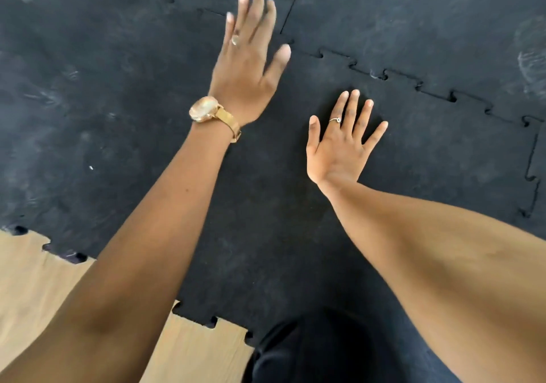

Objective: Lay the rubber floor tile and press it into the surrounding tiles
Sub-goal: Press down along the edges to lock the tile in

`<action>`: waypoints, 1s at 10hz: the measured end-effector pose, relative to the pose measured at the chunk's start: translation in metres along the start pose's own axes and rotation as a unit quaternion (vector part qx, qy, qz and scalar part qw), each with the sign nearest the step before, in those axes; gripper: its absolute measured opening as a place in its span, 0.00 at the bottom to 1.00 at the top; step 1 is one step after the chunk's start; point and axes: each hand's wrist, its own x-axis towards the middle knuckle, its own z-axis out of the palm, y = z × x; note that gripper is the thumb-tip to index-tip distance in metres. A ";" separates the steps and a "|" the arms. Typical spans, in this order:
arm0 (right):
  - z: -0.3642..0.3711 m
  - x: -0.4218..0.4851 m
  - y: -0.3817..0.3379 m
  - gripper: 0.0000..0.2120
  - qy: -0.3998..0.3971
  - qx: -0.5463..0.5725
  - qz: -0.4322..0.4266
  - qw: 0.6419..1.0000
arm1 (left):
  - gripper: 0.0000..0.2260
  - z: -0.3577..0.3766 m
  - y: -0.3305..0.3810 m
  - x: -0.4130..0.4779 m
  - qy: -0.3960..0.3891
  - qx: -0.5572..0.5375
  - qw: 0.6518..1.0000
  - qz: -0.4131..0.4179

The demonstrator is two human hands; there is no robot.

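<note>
Black rubber tile [266, 205] | right hand [339, 146] splayed flat on it | left hand [248, 63] open, blurred, contact unclear

A single head-worn wide-angle camera looks steeply down and forward from close above the floor, along both bare forearms. The left grip [246, 66] and right grip [339, 149] sit mid-frame; black interlocking rubber tiles [413, 152] fill the view beyond them, edges bowed.
</note>
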 end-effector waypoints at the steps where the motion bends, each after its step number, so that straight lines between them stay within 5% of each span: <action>1: -0.001 -0.001 0.000 0.32 0.007 0.008 0.001 1.000 | 0.25 -0.013 -0.009 0.011 0.040 -0.079 0.996 -0.001; 2: 0.000 0.000 0.001 0.32 0.006 0.003 0.001 1.000 | 0.28 0.037 -0.029 -0.006 -0.065 0.116 0.991 -0.010; 3: 0.001 0.001 0.000 0.31 0.012 -0.001 -0.001 1.000 | 0.29 0.068 -0.049 -0.015 -0.158 0.200 0.967 -0.022; 5: -0.002 -0.001 0.001 0.32 0.003 0.010 0.000 1.000 | 0.32 0.058 -0.038 -0.020 -0.174 0.195 0.964 -0.043; 7: -0.002 -0.001 0.000 0.32 0.004 0.005 -0.001 1.000 | 0.28 0.040 -0.015 -0.132 -0.160 0.188 0.969 -0.017; 10: -0.007 -0.005 -0.002 0.31 0.009 0.024 0.012 1.000 | 0.28 0.039 -0.014 -0.130 -0.147 0.182 0.972 -0.029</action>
